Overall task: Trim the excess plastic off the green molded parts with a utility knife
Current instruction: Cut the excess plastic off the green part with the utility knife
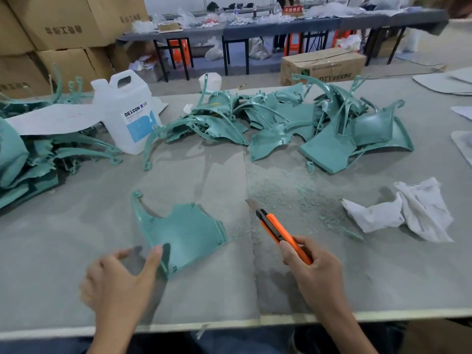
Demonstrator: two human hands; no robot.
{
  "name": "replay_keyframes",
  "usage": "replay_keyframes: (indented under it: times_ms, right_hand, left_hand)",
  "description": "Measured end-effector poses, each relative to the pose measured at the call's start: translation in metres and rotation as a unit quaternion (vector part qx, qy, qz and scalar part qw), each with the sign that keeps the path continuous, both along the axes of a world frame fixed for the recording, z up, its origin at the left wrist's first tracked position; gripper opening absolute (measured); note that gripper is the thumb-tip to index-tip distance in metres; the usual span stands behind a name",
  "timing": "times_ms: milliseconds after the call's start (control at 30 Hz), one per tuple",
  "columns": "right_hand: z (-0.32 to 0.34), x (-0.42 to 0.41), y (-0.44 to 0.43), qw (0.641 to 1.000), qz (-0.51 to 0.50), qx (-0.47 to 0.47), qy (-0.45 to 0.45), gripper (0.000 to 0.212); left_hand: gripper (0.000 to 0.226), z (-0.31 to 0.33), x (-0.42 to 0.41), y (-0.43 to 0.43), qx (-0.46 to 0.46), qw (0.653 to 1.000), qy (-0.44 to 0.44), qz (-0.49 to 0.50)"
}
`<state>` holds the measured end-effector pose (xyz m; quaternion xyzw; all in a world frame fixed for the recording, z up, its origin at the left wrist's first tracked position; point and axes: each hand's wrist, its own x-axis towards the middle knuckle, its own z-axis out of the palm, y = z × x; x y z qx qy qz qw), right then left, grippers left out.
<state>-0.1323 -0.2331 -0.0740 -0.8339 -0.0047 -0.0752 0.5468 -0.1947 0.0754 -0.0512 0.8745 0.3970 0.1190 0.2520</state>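
Legible only: "DEXCON" on the blue-and-white paper label [140, 123] of the translucent white plastic jug [120, 98], "DTY" (blurred characters after it) on the brown cardboard box [323, 66], unclear yellow Chinese characters on the small red sign [293, 9].

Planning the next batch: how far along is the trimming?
Some cutting is done: green shavings litter the table. In hand: the right hand grips the knife, blade out, clear of the single part, whose near edge the left hand touches. To do: the heap behind, many pieces with thin strips attached. Whether the left pile is finished, I cannot tell.
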Motion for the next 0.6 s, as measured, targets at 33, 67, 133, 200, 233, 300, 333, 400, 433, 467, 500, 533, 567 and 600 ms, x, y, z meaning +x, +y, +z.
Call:
replay_keyframes:
  times_ms: [33, 67, 133, 200, 233, 300, 333, 400, 433, 467, 500, 533, 567, 600]
  right_hand:
    - [0.000, 0.001, 0.001, 1.000, -0.001, 0.002, 0.001, 0.005]
    - [0.000, 0.002, 0.001, 1.000, -0.002, 0.002, 0.002, 0.005]
    - [0.000, 0.002, 0.001, 1.000, -0.003, -0.002, -0.001, 0.005]
    - [-0.001, 0.001, 0.000, 1.000, -0.001, -0.004, -0.008, 0.005]
    - [-0.001, 0.001, -0.001, 1.000, -0.001, -0.003, -0.012, 0.005]
    - [-0.002, 0.000, -0.002, 1.000, -0.004, 0.002, -0.020, 0.006]
    - [-0.002, 0.000, -0.002, 1.000, -0.009, 0.011, -0.024, 0.007]
    - [-0.001, -0.001, -0.002, 0.998, -0.033, 0.045, -0.036, 0.009]
    - [0.000, -0.001, -0.001, 0.995, -0.049, 0.072, -0.041, 0.011]
    - [0.000, -0.001, -0.001, 0.992, -0.061, 0.101, -0.046, 0.015]
    - [0.001, -0.002, -0.001, 0.988, -0.067, 0.126, -0.052, 0.019]
    - [0.001, -0.003, -0.001, 0.986, -0.064, 0.142, -0.058, 0.022]
    - [0.001, -0.004, -0.001, 0.985, -0.055, 0.150, -0.062, 0.022]
    - [0.001, -0.005, -0.001, 0.985, -0.044, 0.153, -0.065, 0.024]
  left_hand:
    - [0.073, -0.001, 0.000, -0.001, 0.010, 0.997, 0.068, -0.027]
    - [0.059, 0.000, 0.002, -0.002, 0.016, 0.993, 0.099, -0.065]
    - [0.038, 0.007, 0.010, -0.007, -0.037, 0.989, 0.043, -0.137]
    - [0.013, 0.015, 0.020, -0.018, -0.215, 0.964, -0.098, -0.125]
    - [0.005, 0.019, 0.023, -0.022, -0.291, 0.939, -0.148, -0.107]
    - [0.010, 0.029, 0.024, -0.030, -0.367, 0.898, -0.218, -0.102]
    - [0.013, 0.033, 0.023, -0.031, -0.366, 0.890, -0.245, -0.117]
    - [0.018, 0.042, 0.019, -0.033, -0.363, 0.875, -0.288, -0.138]
    - [0.020, 0.045, 0.018, -0.035, -0.381, 0.863, -0.300, -0.143]
    - [0.020, 0.048, 0.020, -0.038, -0.414, 0.845, -0.304, -0.149]
    - [0.018, 0.049, 0.024, -0.042, -0.448, 0.828, -0.298, -0.154]
    - [0.015, 0.049, 0.031, -0.048, -0.473, 0.818, -0.286, -0.158]
    - [0.014, 0.048, 0.038, -0.052, -0.482, 0.817, -0.273, -0.161]
    - [0.015, 0.047, 0.047, -0.056, -0.486, 0.817, -0.265, -0.163]
